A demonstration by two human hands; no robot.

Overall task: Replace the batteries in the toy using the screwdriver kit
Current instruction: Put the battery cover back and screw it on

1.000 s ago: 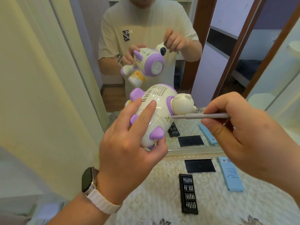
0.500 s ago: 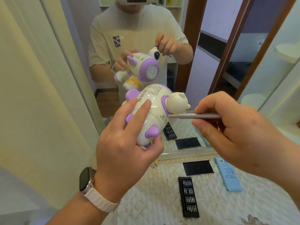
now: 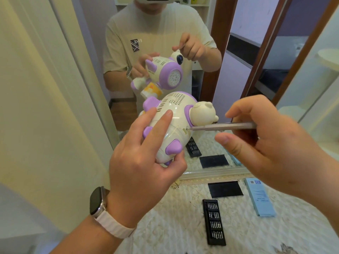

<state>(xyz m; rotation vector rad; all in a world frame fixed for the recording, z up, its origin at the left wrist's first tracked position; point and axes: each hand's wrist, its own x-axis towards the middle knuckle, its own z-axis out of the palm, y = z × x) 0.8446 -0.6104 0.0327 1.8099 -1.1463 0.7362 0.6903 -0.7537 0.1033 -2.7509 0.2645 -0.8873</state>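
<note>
At the centre of the frame the left hand (image 3: pixel 143 171) grips the one cream-and-purple toy (image 3: pixel 174 125), two fingers laid along its back and the thumb hooked under its lower end. Right of centre, the right hand (image 3: pixel 275 143) curls round the handle of the single screwdriver (image 3: pixel 223 127), whose tip meets the toy's shell just below the bear-shaped head. At lower right, on the quilted cloth (image 3: pixel 174 226), lie one black bit tray (image 3: pixel 213 221), one flat black pad (image 3: pixel 225 188) and one pale blue box (image 3: pixel 260 197), each repeated once in the mirror (image 3: pixel 236 74) above.
</note>
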